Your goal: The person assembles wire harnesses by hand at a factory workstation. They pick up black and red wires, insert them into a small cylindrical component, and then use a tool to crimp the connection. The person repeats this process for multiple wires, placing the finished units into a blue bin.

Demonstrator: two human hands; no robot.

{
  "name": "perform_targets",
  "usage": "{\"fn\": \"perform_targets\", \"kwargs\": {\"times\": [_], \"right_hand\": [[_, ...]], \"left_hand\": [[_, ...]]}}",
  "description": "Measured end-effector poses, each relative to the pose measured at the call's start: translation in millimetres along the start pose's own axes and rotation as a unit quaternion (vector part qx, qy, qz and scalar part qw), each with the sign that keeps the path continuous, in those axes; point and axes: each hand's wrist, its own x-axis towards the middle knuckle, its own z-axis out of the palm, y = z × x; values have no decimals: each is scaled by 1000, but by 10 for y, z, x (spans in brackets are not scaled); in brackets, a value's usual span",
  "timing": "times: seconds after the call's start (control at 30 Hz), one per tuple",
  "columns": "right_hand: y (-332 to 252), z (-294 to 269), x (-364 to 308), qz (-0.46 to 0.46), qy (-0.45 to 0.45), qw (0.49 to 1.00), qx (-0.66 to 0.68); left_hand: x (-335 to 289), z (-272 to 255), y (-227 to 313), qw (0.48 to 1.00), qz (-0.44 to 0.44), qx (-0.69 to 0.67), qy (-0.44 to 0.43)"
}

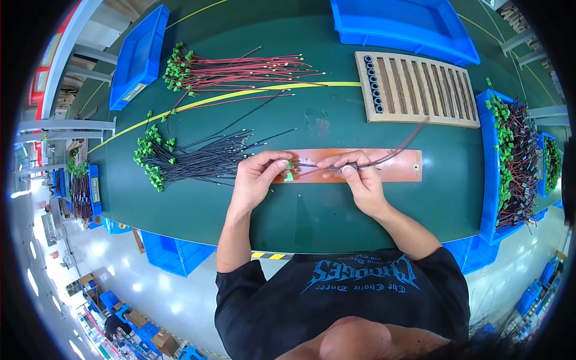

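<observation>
Over an orange-brown strip board (pixel 396 167) on the table, both my hands work on one pair of wires. My left hand (pixel 255 179) pinches the black wire close to its small green connector (pixel 289 164). A second green connector (pixel 289 177), on the red wire, hangs just below those fingertips. My right hand (pixel 363 183) is closed round the black and red wires (pixel 393 152), whose free ends run up to the right. A dark piece shows between its thumb and fingers; it may be a black ring, but the fingers partly cover it.
Red wires (pixel 240 67) and black wires (pixel 204 157) with green connectors lie in bundles at left. A slotted wooden tray (pixel 420 119) holds a column of black rings (pixel 373 84). Blue bins (pixel 141 57) stand around; the right bin (pixel 491 180) is heaped with wired pieces.
</observation>
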Motion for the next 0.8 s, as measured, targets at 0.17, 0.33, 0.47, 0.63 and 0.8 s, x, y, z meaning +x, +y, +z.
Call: {"fn": "perform_targets", "kwargs": {"times": [0.17,0.33,0.47,0.63,0.8], "right_hand": [[-16,34,4,-2,-16,999,44],[57,-28,4,0,-10,1000,4],[22,-16,38,12,5,1000,6],[29,23,30,18,14,1000,-15],[27,-24,61,33,30,999,24]], "left_hand": [[33,69,-53,996,43,81,24],[36,127,74,976,79,196,45],[30,164,85,963,113,235,70],[95,150,46,912,232,331,70],[-6,47,156,951,108,280,76]]}}
